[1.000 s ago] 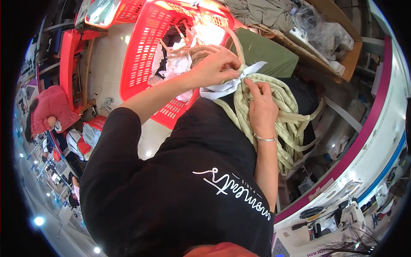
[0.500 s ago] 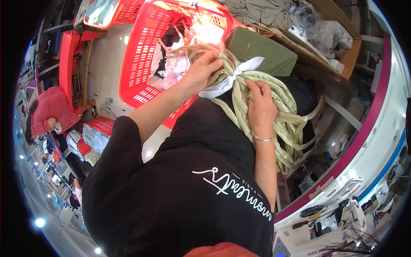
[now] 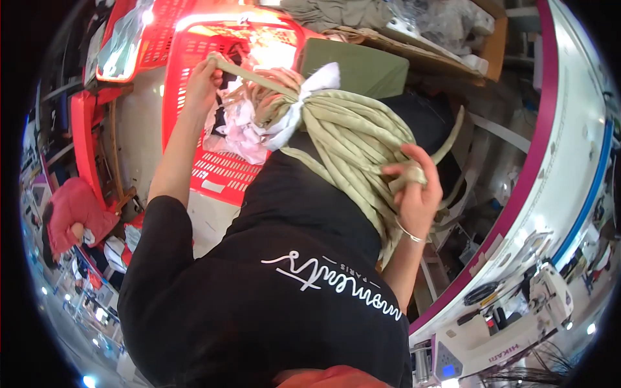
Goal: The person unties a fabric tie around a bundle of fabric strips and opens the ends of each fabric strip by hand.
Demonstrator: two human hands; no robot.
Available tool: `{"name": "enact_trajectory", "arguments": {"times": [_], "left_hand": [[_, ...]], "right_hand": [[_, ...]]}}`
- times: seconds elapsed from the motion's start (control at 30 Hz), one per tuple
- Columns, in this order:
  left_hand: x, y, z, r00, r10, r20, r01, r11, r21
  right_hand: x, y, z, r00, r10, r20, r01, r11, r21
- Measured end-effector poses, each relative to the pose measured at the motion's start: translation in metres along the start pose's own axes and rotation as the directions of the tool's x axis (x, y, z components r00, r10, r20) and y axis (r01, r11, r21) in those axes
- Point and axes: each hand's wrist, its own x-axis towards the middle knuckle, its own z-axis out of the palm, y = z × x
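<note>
A bundle of pale green fabric strips [image 3: 362,123] lies across my lap, gathered by a white cloth tie [image 3: 299,107] around its upper left part. My left hand [image 3: 204,83] is closed on the end of one green strip, which stretches from the tie out over the red basket. At the bundle's lower right, my right hand [image 3: 417,187] has its fingers curled round a green strip, with a loop of it between thumb and fingers. Pinkish strips show beside the tie, over the basket.
The red basket [image 3: 223,174] holds pink and white scraps. Behind the bundle are a green block [image 3: 356,68] and a cardboard box [image 3: 495,48] with plastic wrap. A sewing machine [image 3: 550,294] stands at lower right. Another person [image 3: 77,216] in red is at far left.
My left hand has moved left from the tie, drawing one strip out. My right hand has moved down and right from the tie and taken hold of a strip. The camera view has shifted.
</note>
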Motion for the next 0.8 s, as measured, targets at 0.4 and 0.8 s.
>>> {"name": "enact_trajectory", "arguments": {"times": [0.4,0.8], "left_hand": [[0.042,0.003,-0.045,0.998,0.000,0.068,-0.004,0.998,0.063],[0.060,0.043,-0.081,0.999,-0.005,0.038,0.002,0.996,0.085]], "right_hand": [[-0.088,0.140,-0.102,0.774,-0.370,-0.513,-0.145,0.685,-0.714],[-0.019,0.089,-0.074,0.887,-0.459,-0.053,0.139,0.375,-0.917]]}}
